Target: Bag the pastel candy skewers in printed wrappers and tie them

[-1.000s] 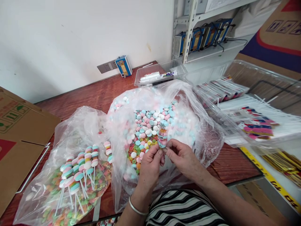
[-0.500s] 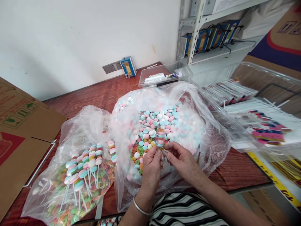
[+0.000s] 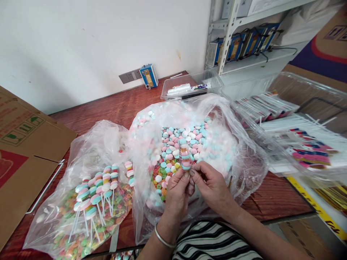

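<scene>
A candy lollipop of stacked pink, blue and white pieces stands upright in a clear printed wrapper. My left hand is closed, pinching the wrapper's lower end between thumb and finger. From the other side, my right hand pinches the same spot with its thumb and forefinger. What lies right between the fingertips is mostly hidden. Behind and under the hands spreads a big open plastic bag full of pastel candies, with some green and orange gummy rings at its near left.
Unwrapped candy lollipops lie on a second plastic bag of gummy rings at left. A cardboard box borders that side. Clear bins with sticks and printed wrappers stand right. A blue device leans at the wall.
The wrapped lollipop has turned in my fingers, so its printed side shows less. The yellow bit seen at my fingertips is now mostly covered. Both hands stay in nearly the same place.
</scene>
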Available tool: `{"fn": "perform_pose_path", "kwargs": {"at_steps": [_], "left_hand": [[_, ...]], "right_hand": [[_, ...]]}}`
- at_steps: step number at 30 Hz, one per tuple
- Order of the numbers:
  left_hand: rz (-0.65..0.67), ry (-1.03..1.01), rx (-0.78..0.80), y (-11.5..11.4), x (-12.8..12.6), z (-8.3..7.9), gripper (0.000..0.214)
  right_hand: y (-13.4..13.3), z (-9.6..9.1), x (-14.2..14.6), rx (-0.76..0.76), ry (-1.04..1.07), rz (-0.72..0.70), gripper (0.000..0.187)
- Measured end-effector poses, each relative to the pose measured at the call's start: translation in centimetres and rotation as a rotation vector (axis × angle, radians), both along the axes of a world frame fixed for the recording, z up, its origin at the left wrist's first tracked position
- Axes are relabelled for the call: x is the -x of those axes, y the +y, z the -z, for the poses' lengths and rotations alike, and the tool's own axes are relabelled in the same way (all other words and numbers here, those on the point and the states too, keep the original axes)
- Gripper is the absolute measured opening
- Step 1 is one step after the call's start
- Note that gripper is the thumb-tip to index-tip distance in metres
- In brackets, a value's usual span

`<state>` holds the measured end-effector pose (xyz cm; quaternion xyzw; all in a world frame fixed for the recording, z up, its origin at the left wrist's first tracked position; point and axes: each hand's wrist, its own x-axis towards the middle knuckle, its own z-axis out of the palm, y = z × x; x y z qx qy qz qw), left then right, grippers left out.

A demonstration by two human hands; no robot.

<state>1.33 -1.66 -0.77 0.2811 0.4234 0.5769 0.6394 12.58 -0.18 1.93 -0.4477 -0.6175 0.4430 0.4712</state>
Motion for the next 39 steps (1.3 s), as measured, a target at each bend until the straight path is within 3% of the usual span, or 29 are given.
{"fn": "perform_pose_path", "kwargs": {"at_steps": [3,7,9,11,14,16,18,20,22,23,24,25,27,28,30,33,36,39], "left_hand": [[0.033,0.155,-0.192,1.0,1.7,-1.1,0.013],[0.062,0.522,-0.540,1.2,4.5,-4.1,0.020],[-0.018,0.693,-0.598,0.2,5.1,-5.5,0.013],[-0.109,0.743,-0.582,-1.3,5.1,-6.4,0.021],[0.082,0.601,-0.424,-3.0,4.2,-6.5,0.027],[0.219,0.403,-0.229,-2.9,3.8,-6.0,0.063],[0.208,0.201,-0.041,-2.1,3.8,-5.5,0.082],[0.078,0.100,0.022,-1.3,4.4,-5.3,0.079],[-0.092,0.128,-0.105,-1.4,5.3,-5.7,0.059],[-0.084,0.181,-0.211,-1.7,5.7,-6.1,0.048],[-0.001,0.243,-0.306,-2.2,6.0,-6.5,0.041],[0.190,0.310,-0.366,-2.7,6.1,-6.8,0.040],[0.613,0.423,-0.293,-3.3,5.7,-7.2,0.045],[0.656,0.441,-0.214,-3.3,5.2,-7.1,0.053],[0.515,0.377,-0.131,-2.5,3.9,-6.6,0.069],[0.276,0.135,-0.097,-0.6,2.8,-5.9,0.089],[0.296,0.118,-0.222,0.2,3.0,-6.5,0.098],[0.394,0.456,-0.437,-0.3,3.3,-6.9,0.094]], "right_hand": [[-0.5,-0.8,-0.5,-0.161,-0.129,-0.003,0.016],[-1.2,-1.7,-1.0,-0.044,-0.117,-0.177,0.016],[-1.0,-2.1,-1.6,-0.066,-0.144,-0.079,0.016],[-0.5,-2.6,-2.3,-0.223,-0.239,0.122,0.014],[0.1,-3.2,-3.6,-0.611,-0.427,0.255,0.011],[0.2,-3.4,-4.3,-0.834,-0.521,0.218,0.021],[0.0,-3.3,-5.2,-0.963,-0.582,0.169,0.027],[-0.1,-3.0,-6.1,-1.020,-0.628,0.087,0.027],[-0.1,-2.7,-6.9,-1.019,-0.691,0.009,0.026],[0.0,-2.6,-7.3,-1.018,-0.722,-0.020,0.026],[0.1,-2.6,-7.5,-1.024,-0.744,-0.037,0.026],[0.2,-2.7,-7.6,-1.038,-0.755,-0.050,0.026],[0.1,-3.0,-7.4,-1.100,-0.729,-0.076,0.027],[-0.1,-3.2,-7.0,-1.112,-0.707,-0.084,0.027],[-0.9,-3.5,-5.8,-1.091,-0.650,-0.123,0.027],[-2.0,-3.1,-3.9,-0.863,-0.490,-0.210,0.019],[-1.5,-2.5,-3.0,-0.456,-0.299,-0.187,0.015],[0.0,-2.6,-3.5,-0.149,-0.126,-0.037,0.017]]}}
